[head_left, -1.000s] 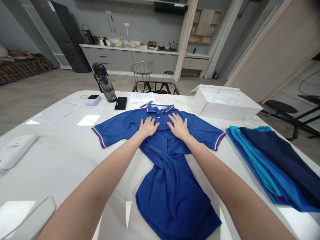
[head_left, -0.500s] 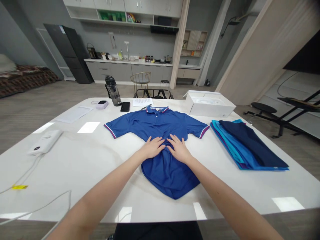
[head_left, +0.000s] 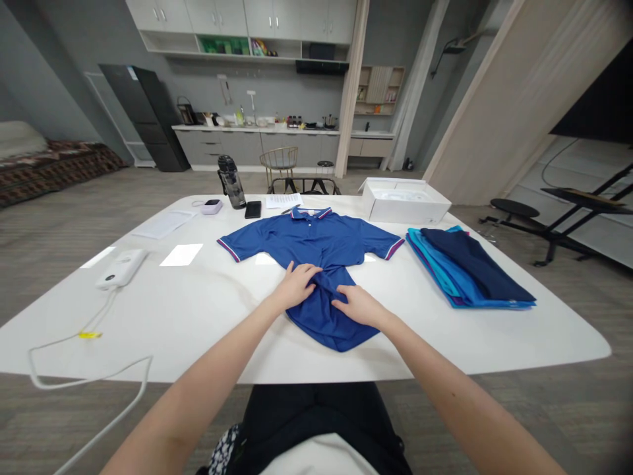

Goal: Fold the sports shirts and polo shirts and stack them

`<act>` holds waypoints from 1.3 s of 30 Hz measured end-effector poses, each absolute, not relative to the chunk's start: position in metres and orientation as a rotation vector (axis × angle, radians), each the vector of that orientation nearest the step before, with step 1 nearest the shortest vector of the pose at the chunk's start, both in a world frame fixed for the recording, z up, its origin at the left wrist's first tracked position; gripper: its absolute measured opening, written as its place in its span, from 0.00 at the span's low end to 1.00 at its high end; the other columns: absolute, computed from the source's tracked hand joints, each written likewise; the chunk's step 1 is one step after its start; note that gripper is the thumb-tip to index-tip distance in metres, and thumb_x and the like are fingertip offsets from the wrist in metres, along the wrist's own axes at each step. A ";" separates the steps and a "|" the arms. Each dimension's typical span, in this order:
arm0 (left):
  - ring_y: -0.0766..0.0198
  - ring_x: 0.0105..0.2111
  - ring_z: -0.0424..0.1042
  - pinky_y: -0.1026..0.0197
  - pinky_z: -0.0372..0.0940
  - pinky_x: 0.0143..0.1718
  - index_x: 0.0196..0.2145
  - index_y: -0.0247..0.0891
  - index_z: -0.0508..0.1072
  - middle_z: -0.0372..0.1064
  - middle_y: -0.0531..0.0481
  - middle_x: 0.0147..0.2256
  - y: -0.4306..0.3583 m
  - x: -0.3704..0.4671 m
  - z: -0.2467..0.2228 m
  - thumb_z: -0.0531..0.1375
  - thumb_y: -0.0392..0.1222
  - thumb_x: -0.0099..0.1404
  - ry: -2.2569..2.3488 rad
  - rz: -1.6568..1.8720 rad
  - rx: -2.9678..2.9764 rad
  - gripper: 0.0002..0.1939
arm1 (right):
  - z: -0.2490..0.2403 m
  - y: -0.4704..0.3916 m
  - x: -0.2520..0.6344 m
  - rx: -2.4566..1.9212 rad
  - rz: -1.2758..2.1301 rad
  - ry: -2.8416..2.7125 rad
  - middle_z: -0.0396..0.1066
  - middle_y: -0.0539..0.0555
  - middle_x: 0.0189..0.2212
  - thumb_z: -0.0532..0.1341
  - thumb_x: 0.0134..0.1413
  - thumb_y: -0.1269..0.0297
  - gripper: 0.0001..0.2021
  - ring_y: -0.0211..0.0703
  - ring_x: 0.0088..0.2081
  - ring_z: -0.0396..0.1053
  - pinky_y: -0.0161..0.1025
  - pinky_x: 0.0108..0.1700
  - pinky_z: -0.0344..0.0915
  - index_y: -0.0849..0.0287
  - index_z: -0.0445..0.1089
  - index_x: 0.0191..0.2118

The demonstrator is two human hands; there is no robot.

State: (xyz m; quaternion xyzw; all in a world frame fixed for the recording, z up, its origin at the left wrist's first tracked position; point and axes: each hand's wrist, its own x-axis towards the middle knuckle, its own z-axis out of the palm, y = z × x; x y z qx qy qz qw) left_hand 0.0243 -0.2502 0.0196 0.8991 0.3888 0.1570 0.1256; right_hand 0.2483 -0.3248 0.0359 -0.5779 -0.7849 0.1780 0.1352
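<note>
A blue polo shirt [head_left: 316,241] lies on the white table [head_left: 198,303], its collar toward the far edge and its sleeves spread to both sides. Its lower half is bunched and creased at the waist. My left hand [head_left: 297,285] rests on the left side of the bunched cloth, with fabric gathered at its fingers. On the right side of the waist, my right hand [head_left: 359,305] has its thumb and fingers bent around the cloth, closed on a fold. The fingertips of both hands are partly lost in the folds.
Folded clothes [head_left: 469,267] are stacked at the right, with a white box [head_left: 405,201] behind them. At the back left stand a bottle [head_left: 231,183], a phone [head_left: 253,210] and papers [head_left: 165,224]. A white power strip [head_left: 122,268] with a cable lies at the left.
My hands have gone from lying flat on the shirt to curled on its cloth, and they are farther apart. The waist is more bunched. The camera view has tilted and shifted.
</note>
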 end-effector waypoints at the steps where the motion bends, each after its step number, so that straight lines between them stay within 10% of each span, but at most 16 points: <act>1: 0.55 0.64 0.59 0.33 0.38 0.69 0.61 0.46 0.65 0.64 0.45 0.62 -0.256 0.026 0.021 0.56 0.33 0.65 1.056 0.466 2.641 0.27 | 0.037 -0.327 0.244 -1.590 0.573 -2.246 0.76 0.53 0.31 0.61 0.61 0.61 0.06 0.46 0.35 0.73 0.38 0.37 0.62 0.56 0.73 0.36; 9: 0.61 0.46 0.73 0.50 0.55 0.65 0.43 0.41 0.76 0.75 0.49 0.40 -0.299 0.015 0.023 0.55 0.28 0.60 0.718 0.439 2.696 0.17 | 0.031 -0.345 0.227 -1.216 1.295 -1.880 0.75 0.51 0.32 0.56 0.65 0.53 0.16 0.40 0.30 0.70 0.36 0.34 0.65 0.59 0.75 0.40; 16: 0.56 0.49 0.69 0.49 0.62 0.57 0.56 0.46 0.74 0.70 0.45 0.45 -0.338 -0.013 0.020 0.57 0.31 0.64 0.791 0.363 2.850 0.24 | 0.004 -0.374 0.249 -1.398 0.706 -2.003 0.74 0.54 0.38 0.59 0.57 0.69 0.10 0.41 0.36 0.70 0.40 0.42 0.67 0.57 0.77 0.41; 23: 0.56 0.53 0.68 0.51 0.62 0.59 0.55 0.42 0.71 0.70 0.44 0.51 -0.364 0.015 0.002 0.54 0.28 0.64 0.691 0.357 2.828 0.23 | -0.009 -0.400 0.249 -1.325 0.997 -1.831 0.76 0.55 0.43 0.53 0.59 0.69 0.13 0.44 0.44 0.74 0.45 0.51 0.70 0.57 0.73 0.44; 31: 0.60 0.41 0.71 0.59 0.66 0.48 0.37 0.41 0.74 0.72 0.48 0.36 -0.367 -0.025 0.022 0.49 0.27 0.58 0.892 0.436 2.587 0.17 | -0.005 -0.418 0.277 -1.593 0.487 -2.127 0.72 0.58 0.47 0.55 0.66 0.61 0.12 0.51 0.50 0.69 0.48 0.56 0.64 0.55 0.72 0.49; 39: 0.58 0.32 0.72 0.59 0.63 0.38 0.28 0.43 0.72 0.74 0.51 0.29 -0.385 -0.115 0.046 0.52 0.39 0.65 1.205 -0.042 2.601 0.11 | 0.015 -0.450 0.319 -2.069 0.223 -2.330 0.74 0.55 0.30 0.51 0.69 0.52 0.17 0.49 0.33 0.72 0.41 0.34 0.61 0.52 0.72 0.36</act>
